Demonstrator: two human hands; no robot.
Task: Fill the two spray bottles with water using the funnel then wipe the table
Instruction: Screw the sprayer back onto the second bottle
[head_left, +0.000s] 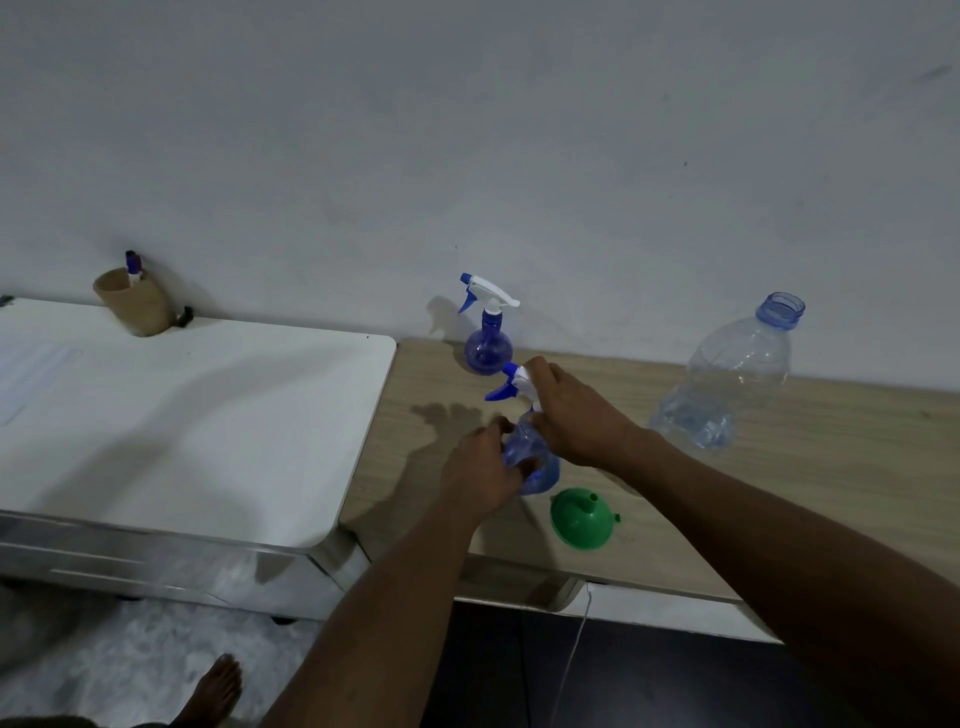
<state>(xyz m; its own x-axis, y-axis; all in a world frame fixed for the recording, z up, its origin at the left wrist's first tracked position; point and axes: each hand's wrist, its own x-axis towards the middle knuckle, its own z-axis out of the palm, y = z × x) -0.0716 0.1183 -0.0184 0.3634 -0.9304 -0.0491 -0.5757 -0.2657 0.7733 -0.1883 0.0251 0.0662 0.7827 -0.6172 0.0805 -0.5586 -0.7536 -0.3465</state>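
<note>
At the centre of the frame, the left hand (480, 467) grips a blue spray bottle (527, 452) while the right hand (576, 410) clasps its white nozzle (517, 382). A green funnel (582, 517) lies just below; a second spray bottle (488, 332) stands above, by the wall.

A plain room in a home, it seems: a bare painted wall (467, 130) at 12 o'clock, a wood-grain counter (779, 467) against it, a white cabinet (182, 415) at 9 o'clock with a cup (135, 304) holding a pen, and a bare foot (213, 691) on mottled floor (130, 660) at 7 o'clock.
</note>
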